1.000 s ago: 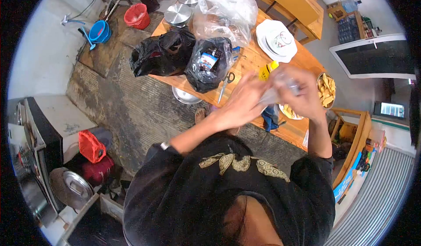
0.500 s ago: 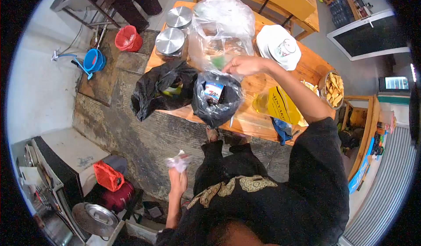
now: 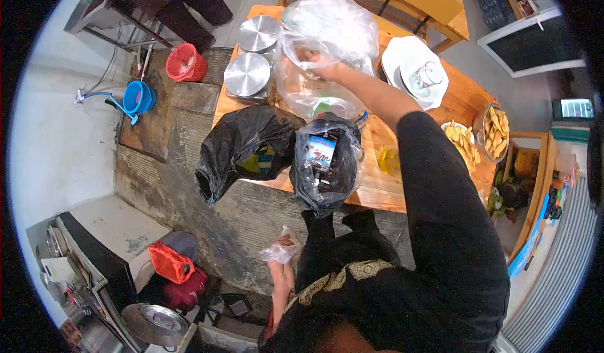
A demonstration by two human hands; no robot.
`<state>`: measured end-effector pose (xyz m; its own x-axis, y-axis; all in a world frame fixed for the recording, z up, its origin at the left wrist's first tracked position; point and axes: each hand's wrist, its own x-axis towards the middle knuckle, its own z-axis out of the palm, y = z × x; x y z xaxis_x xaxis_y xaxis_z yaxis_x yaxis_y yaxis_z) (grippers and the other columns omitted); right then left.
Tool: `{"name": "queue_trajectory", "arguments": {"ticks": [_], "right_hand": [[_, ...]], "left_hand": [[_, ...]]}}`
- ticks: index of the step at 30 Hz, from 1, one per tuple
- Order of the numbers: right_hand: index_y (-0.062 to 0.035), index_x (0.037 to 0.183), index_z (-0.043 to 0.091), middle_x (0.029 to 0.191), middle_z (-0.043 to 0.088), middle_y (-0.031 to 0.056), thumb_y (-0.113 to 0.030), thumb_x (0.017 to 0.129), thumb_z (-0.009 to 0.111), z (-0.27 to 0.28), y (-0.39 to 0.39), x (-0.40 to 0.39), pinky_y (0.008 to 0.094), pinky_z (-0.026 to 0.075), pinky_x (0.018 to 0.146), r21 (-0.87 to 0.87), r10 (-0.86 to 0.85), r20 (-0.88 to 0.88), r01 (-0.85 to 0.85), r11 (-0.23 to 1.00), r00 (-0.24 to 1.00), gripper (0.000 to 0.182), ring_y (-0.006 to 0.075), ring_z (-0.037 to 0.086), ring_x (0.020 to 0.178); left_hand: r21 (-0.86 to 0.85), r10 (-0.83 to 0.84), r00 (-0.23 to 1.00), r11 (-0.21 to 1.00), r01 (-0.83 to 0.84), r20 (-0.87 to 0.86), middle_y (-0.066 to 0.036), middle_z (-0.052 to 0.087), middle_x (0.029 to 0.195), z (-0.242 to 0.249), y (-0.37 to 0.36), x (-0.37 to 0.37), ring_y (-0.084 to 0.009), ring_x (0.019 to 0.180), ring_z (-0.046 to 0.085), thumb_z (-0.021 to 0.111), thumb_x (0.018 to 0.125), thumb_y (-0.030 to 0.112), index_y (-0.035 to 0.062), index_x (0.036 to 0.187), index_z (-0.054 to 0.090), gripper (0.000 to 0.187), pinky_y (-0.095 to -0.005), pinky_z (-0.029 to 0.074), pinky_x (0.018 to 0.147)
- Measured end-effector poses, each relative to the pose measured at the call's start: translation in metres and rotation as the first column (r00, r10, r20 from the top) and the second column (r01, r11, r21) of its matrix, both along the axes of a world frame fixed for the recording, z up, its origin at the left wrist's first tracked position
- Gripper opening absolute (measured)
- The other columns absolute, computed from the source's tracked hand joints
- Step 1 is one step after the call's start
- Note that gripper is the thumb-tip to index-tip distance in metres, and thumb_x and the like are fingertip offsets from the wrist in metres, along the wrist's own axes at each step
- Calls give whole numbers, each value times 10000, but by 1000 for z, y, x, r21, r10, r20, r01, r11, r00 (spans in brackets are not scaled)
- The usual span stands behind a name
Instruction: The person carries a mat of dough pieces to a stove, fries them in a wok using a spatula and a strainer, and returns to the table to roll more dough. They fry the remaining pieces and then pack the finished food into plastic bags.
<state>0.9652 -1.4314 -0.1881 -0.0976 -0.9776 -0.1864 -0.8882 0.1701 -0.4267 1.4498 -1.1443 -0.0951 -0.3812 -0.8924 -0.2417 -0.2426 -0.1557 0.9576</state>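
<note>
My left hand [image 3: 282, 274], low over the floor by my lap, is closed around a small clear plastic bag [image 3: 279, 252] with something reddish-brown inside. On the wooden table, my right hand [image 3: 324, 70] reaches into a large clear plastic bag [image 3: 330, 23]; its fingers are partly hidden by the plastic, and I cannot tell whether they grip anything. Nearer me at the table edge stands an opened black plastic bag [image 3: 302, 176] containing a blue-and-white packet [image 3: 321, 152]. Left of it, another black plastic bag [image 3: 229, 142] shows yellow and green contents.
Two metal-lidded jars [image 3: 247, 75] stand left of the clear bag. White plates [image 3: 402, 51] with a glass [image 3: 429, 75] lie to the right, near a bowl of yellow chips [image 3: 496, 133]. A red bin [image 3: 186, 64] and blue bucket [image 3: 139, 98] are on the floor. Another person's legs [image 3: 189, 16] show beyond.
My right hand has moved from the rim of the black bag up to the large clear bag. A yellow bag is now out of sight behind my arm. The left hand still holds its small bag.
</note>
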Motion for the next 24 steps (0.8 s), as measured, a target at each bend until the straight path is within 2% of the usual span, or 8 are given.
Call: {"name": "queue_trajectory", "arguments": {"ticks": [1, 5, 7, 10, 13, 17, 20, 24], "right_hand": [[-131, 1214, 560, 1141, 601, 165, -453, 855, 517, -16, -7, -7, 369, 427, 931, 14, -1, 34, 0, 1000, 999, 484, 314, 559, 1064], [-136, 1141, 604, 1114, 618, 146, -412, 864, 501, 10, -3, 0, 392, 438, 897, 40, -100, 86, 97, 995, 991, 404, 323, 578, 1017], [-117, 1053, 642, 1078, 627, 164, -421, 840, 520, -5, -14, -4, 412, 450, 856, -37, -58, 183, 65, 997, 982, 390, 322, 591, 968], [-39, 989, 583, 1019, 595, 204, -404, 828, 522, 50, -8, 8, 397, 441, 827, 146, 235, -49, -226, 963, 971, 404, 318, 570, 976], [-31, 867, 607, 890, 625, 172, -370, 803, 545, 14, -18, -2, 412, 461, 753, 64, 147, 184, -161, 985, 972, 351, 333, 593, 867], [-25, 827, 607, 817, 632, 151, -362, 779, 560, 16, -16, 2, 418, 466, 717, 102, 21, 515, -86, 991, 857, 344, 335, 596, 806], [-21, 789, 593, 734, 621, 108, -321, 742, 602, 73, 18, 18, 405, 465, 668, 21, 117, 409, -138, 990, 905, 304, 293, 587, 729], [-35, 781, 572, 694, 594, 66, -239, 709, 657, 158, 61, 27, 352, 461, 625, 174, 193, 327, -260, 950, 925, 232, 197, 560, 678]], "left_hand": [[-57, -14, 1000, 998, 16, 20, -154, 585, 948, 17, -1, -9, -287, 973, 561, 410, 882, 15, -19, 956, 562, 173, -386, 404, 908], [474, 347, 905, 772, -424, 244, -129, 582, 953, 17, -1, -16, -244, 951, 552, 458, 926, 142, -16, 944, 567, 192, -361, 412, 875], [292, 166, 964, 930, -222, 207, -103, 586, 955, -3, 7, 7, -211, 913, 547, 470, 938, 208, -13, 960, 574, 245, -342, 419, 845], [177, 19, 983, 983, -51, 181, -87, 588, 957, -11, 1, 10, -195, 888, 545, 473, 951, 274, -13, 972, 577, 306, -328, 419, 824], [344, -56, 966, 938, -35, 251, -109, 580, 966, 11, -25, -17, -225, 927, 545, 453, 957, 291, -19, 954, 567, 330, -336, 412, 832], [267, -84, 973, 964, 24, 216, -127, 581, 943, 11, -27, -32, -270, 984, 551, 417, 962, 284, -10, 887, 548, 330, -361, 391, 870], [26, -202, 972, 979, 200, 118, -104, 590, 913, 8, -20, -29, -287, 1002, 555, 438, 933, 181, 17, 860, 554, 214, -391, 382, 898], [-12, -367, 922, 929, 371, 121, -97, 590, 915, 8, -25, -38, -262, 984, 552, 455, 922, 173, 18, 861, 567, 201, -368, 391, 881]]}}
